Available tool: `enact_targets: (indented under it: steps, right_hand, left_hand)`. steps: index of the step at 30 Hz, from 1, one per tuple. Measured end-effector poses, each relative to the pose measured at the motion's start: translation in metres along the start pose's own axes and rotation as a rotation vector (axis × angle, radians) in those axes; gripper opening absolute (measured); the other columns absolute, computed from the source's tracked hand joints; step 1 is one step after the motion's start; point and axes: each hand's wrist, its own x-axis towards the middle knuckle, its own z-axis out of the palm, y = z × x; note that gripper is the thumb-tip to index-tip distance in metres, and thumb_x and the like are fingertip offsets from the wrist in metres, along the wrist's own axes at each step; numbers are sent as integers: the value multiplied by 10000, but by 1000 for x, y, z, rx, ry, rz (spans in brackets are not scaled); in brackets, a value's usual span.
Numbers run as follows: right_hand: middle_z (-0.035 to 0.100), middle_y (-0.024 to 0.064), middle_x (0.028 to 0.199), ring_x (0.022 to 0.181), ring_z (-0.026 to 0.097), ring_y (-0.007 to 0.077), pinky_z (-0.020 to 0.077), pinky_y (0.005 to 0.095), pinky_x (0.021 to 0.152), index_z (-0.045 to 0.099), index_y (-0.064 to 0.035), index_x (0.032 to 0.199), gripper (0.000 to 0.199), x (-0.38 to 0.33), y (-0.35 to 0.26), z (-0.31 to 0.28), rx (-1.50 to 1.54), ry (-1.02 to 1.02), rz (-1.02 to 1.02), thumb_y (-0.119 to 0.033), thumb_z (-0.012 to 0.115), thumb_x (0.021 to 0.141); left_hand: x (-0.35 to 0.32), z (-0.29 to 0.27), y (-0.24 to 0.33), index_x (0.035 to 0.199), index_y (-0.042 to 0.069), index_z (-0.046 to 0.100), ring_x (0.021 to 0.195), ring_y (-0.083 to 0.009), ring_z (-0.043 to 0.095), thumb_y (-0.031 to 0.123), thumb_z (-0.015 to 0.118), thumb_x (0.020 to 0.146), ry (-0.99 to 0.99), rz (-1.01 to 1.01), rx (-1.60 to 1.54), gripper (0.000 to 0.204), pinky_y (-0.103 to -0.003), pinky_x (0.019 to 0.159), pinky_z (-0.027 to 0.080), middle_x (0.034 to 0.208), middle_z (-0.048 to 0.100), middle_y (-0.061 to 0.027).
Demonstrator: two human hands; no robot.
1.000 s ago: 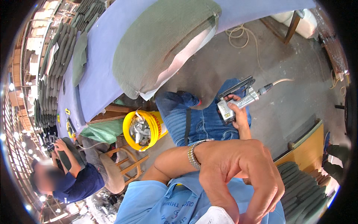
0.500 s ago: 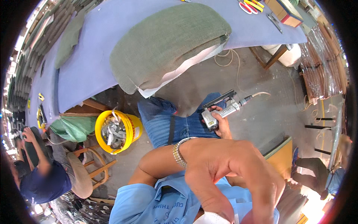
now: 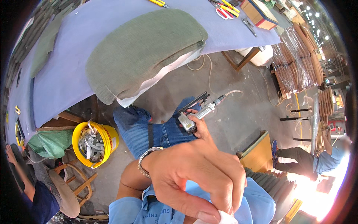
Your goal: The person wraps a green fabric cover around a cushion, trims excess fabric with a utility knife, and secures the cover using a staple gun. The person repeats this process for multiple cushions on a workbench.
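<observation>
- Down on the lap, the right hand [image 3: 199, 128] is wrapped around a silver pneumatic staple gun [image 3: 196, 111], its nose resting against the blue jeans [image 3: 149, 130] at the thigh, with its air hose [image 3: 257, 80] running off over the floor
- Close under the camera, the left hand [image 3: 194, 179] hangs with fingers curled narrow, pinching a bit of white cloth [image 3: 220, 218] at the lower edge; a metal wristwatch [image 3: 144, 158] sits on that wrist
- Risk, as I judge it: with the gun lying on the leg and fingers near the trigger, a careless squeeze could fire a staple into the thigh
- Risk: the hose trails loose on the floor, so a tug or a snag could jerk the gun out of the grip
- Risk: the green upholstered cushion [image 3: 145, 48] overhangs the near edge of the desk [image 3: 67, 71] and could slide off onto the knees
- Count: one staple gun, one cushion, one yellow bucket [image 3: 95, 143] full of scraps, one wooden stool [image 3: 69, 186]
- Count: two other people at the margins, one lower left, one far right
- Count on the desk's far side: one box [image 3: 259, 13]; the yellow- and red-handled tools there I cannot number surely
</observation>
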Motion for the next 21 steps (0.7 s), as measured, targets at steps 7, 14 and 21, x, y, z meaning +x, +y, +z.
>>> enact_targets:
  steps: [7,14,21]
  right_hand:
    - [676,146,1161,1061,687,280,607,472,906,585,-25,1266,420,-5,1,12,-192,83,-50,-11,714,867]
    - [641,109,1288,1175,597,207,456,367,1046,632,-26,1258,412,-17,-46,90,-388,-67,-584,-80,733,862]
    - [624,191,1336,1190,622,252,474,392,1055,623,7,1255,375,17,-94,147,-660,-149,-972,-17,712,891]
  left_hand:
    - [14,-11,60,1013,-7,760,893,-330,718,286,756,918,-128,-249,592,308,-427,823,555,1008,748,-185]
    - [35,-169,184,1455,93,589,1452,-339,476,344,566,1069,-5,-666,2241,461,-433,1193,360,1530,542,-173]
    - [27,-251,228,1583,156,422,1572,-333,248,488,460,1087,-80,-1000,2525,598,-512,1256,212,1685,310,-146]
